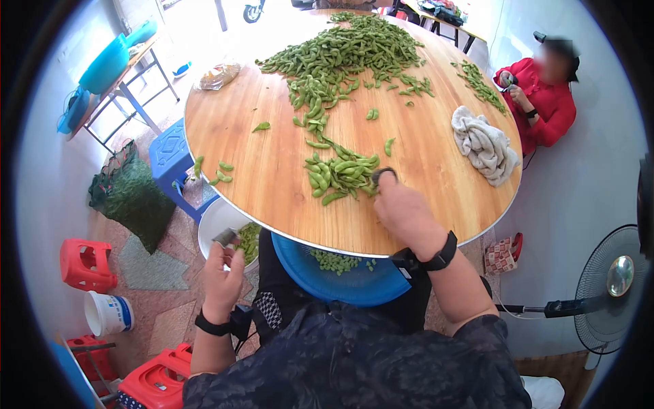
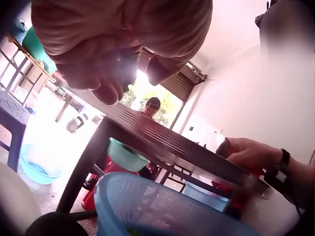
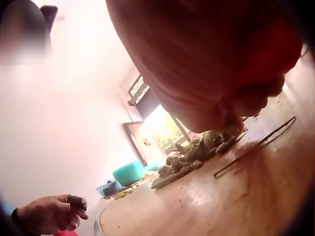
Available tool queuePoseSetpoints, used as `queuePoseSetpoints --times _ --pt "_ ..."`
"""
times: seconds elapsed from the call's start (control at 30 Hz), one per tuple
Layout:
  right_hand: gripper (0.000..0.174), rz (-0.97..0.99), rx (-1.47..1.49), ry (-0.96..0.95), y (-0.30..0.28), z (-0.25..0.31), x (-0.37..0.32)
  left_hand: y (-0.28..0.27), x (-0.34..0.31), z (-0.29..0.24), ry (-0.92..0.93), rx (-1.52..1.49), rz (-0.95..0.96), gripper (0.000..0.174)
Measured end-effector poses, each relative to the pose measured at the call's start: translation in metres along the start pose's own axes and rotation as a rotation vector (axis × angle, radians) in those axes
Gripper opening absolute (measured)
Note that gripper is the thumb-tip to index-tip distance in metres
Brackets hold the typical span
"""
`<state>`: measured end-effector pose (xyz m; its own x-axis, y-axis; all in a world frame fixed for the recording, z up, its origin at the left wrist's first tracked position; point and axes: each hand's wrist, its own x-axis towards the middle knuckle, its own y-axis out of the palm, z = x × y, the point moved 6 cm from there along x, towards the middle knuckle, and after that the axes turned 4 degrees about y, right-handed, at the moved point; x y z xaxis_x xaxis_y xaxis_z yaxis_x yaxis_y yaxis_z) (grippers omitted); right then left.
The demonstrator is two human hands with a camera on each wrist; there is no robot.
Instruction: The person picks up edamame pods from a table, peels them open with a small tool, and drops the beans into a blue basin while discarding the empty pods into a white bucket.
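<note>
My right hand (image 1: 405,211), a dark cover on one digit, reaches over the table to the right edge of a small heap of green soybean pods (image 1: 344,170). Its curled fingertips are right at the pods in the right wrist view; I cannot tell whether they pinch one. Lower left, my left hand (image 1: 223,279) hangs beside a white bucket (image 1: 210,228) with pods or husks (image 1: 248,238) inside. A grey cover (image 1: 225,237) caps its thumb, and its fingers are loosely bent with nothing seen in them. Shelled green beans (image 1: 337,262) lie in a blue basin (image 1: 289,273) below the table edge.
A large pod pile (image 1: 354,51) covers the far part of the round wooden table (image 1: 266,170). A crumpled cloth (image 1: 484,146) lies at right, near a person in red (image 1: 555,109). A blue stool (image 1: 174,157) stands left, a fan (image 1: 606,286) right.
</note>
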<state>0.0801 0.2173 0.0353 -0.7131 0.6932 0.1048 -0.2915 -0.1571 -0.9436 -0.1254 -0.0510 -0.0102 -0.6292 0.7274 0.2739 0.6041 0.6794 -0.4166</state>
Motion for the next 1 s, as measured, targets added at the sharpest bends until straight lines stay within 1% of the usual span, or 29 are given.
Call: queuePoseSetpoints --times 0.03,0.07,0.13,0.17,0.2,0.27,0.3,0.33,0.37,0.4,0.43,0.47,0.5,0.53,0.57,0.6,0.63,0.67,0.73,0.77,0.8,0.83,0.87,0.9,0.93,0.97,1.0 --pt "0.022 -0.012 0.118 0.083 -0.005 -0.011 -0.002 0.010 0.000 -0.009 -0.016 -0.076 0.035 0.026" --pt "0.022 -0.013 0.107 0.086 -0.010 -0.013 -0.006 0.018 0.000 -0.014 -0.015 -0.087 0.035 0.026" --pt "0.023 -0.073 0.422 0.101 -0.020 -0.014 -0.019 0.054 -0.001 -0.019 -0.181 -0.428 0.335 0.025" --pt "0.026 -0.084 0.492 0.081 -0.018 -0.011 -0.027 0.067 0.001 -0.030 -0.217 -0.470 0.454 0.026" --pt "0.026 -0.080 0.492 0.081 -0.017 -0.005 -0.036 0.082 0.003 -0.042 -0.254 -0.509 0.571 0.027" --pt "0.033 -0.124 0.695 0.021 -0.018 0.016 -0.053 0.112 0.006 -0.063 -0.324 -0.702 0.606 0.030" --pt "0.033 -0.185 0.678 -0.006 -0.017 0.024 -0.061 0.126 0.009 -0.072 -0.329 -0.699 0.600 0.030" --pt "0.033 -0.180 0.682 -0.009 -0.015 0.028 -0.067 0.141 0.010 -0.079 -0.421 -0.843 0.599 0.031" --pt "0.032 -0.125 0.540 -0.053 -0.012 0.036 -0.072 0.151 0.009 -0.082 -0.512 -0.987 0.594 0.032" --pt "0.031 -0.070 0.398 -0.096 -0.008 0.042 -0.077 0.155 0.008 -0.078 -0.515 -0.985 0.587 0.032" --pt "0.027 -0.139 0.384 -0.174 -0.005 0.044 -0.081 0.160 0.007 -0.076 -0.457 -1.044 0.615 0.032" --pt "0.027 -0.137 0.390 -0.174 -0.006 0.044 -0.082 0.163 0.007 -0.077 -0.398 -1.100 0.645 0.032" --pt "0.025 -0.233 0.483 -0.207 -0.018 0.045 -0.083 0.158 0.008 -0.080 -0.383 -0.998 0.570 0.028" --pt "0.023 -0.328 0.575 -0.238 -0.027 0.043 -0.085 0.155 0.008 -0.077 -0.390 -0.995 0.570 0.028" --pt "0.018 -0.340 0.658 -0.208 -0.024 0.034 -0.083 0.150 0.006 -0.071 -0.388 -0.913 0.595 0.024" --pt "0.018 -0.333 0.663 -0.201 -0.027 0.031 -0.082 0.148 0.004 -0.068 -0.387 -0.832 0.620 0.022" --pt "0.016 -0.124 0.770 -0.113 -0.022 0.027 -0.078 0.147 0.003 -0.074 -0.395 -0.820 0.567 0.021" --pt "0.014 0.087 0.871 -0.023 -0.012 0.026 -0.077 0.146 0.000 -0.074 -0.406 -0.819 0.568 0.021" --pt "0.012 0.115 0.873 -0.026 -0.005 0.028 -0.075 0.145 -0.006 -0.074 -0.403 -0.857 0.651 0.019" --pt "0.013 0.278 0.983 0.057 0.004 0.030 -0.076 0.144 -0.007 -0.070 -0.413 -0.855 0.651 0.019" --pt "0.014 0.444 1.089 0.141 0.012 0.032 -0.079 0.144 -0.009 -0.067 -0.374 -0.773 0.677 0.019" --pt "0.014 0.452 1.094 0.145 0.012 0.033 -0.080 0.144 -0.010 -0.065 -0.335 -0.691 0.701 0.018" --pt "0.014 0.527 1.184 0.190 0.014 0.034 -0.084 0.143 -0.011 -0.064 -0.346 -0.689 0.700 0.018" --pt "0.015 0.599 1.272 0.237 0.017 0.035 -0.087 0.143 -0.010 -0.068 -0.316 -0.682 0.702 0.018" --pt "0.015 0.601 1.278 0.243 0.020 0.035 -0.088 0.143 -0.010 -0.070 -0.284 -0.676 0.707 0.019" --pt "0.015 0.612 1.273 0.231 0.022 0.034 -0.089 0.144 -0.011 -0.070 -0.290 -0.674 0.711 0.019" --pt "0.014 0.620 1.267 0.219 0.023 0.034 -0.090 0.145 -0.010 -0.073 -0.221 -0.652 0.708 0.019"
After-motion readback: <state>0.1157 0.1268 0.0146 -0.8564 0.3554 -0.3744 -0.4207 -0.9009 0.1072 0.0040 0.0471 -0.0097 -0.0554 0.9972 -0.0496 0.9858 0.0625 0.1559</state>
